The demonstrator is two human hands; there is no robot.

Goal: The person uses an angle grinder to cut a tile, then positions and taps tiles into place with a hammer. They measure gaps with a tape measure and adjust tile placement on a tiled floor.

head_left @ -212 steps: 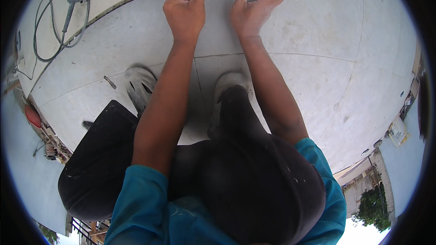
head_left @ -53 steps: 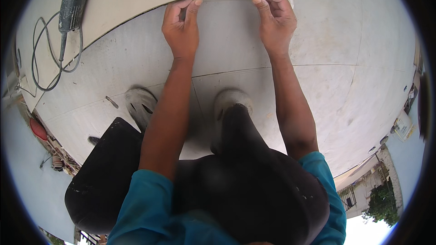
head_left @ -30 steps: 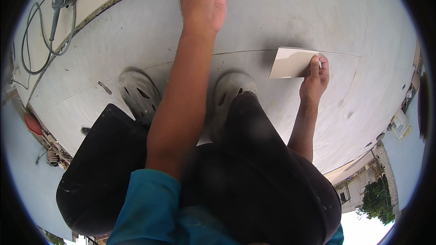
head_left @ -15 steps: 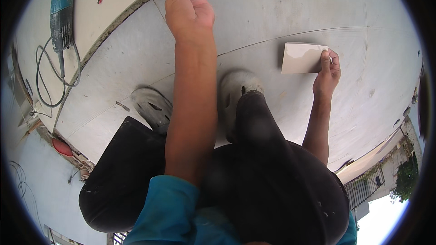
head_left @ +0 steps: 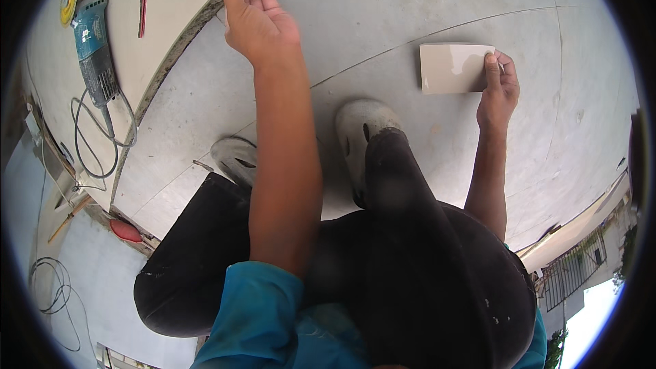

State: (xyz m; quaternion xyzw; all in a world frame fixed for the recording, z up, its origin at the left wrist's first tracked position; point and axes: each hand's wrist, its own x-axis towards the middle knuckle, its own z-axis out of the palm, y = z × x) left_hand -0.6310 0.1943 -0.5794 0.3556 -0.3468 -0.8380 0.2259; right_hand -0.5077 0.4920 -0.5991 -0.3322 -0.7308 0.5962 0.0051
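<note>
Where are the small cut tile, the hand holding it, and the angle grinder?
Cut tile point(head_left: 452, 68), head view, middle of its pale face.
Right hand point(head_left: 497, 92), head view, back of the hand at the tile's right edge.
Angle grinder point(head_left: 91, 44), head view, its blue body.

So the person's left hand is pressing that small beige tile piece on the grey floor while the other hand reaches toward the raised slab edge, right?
Not quite: the hands are swapped. In the head view the right hand has its fingers on the small beige tile piece lying on the grey floor, and the left hand, open, reaches toward the raised slab edge.
</note>
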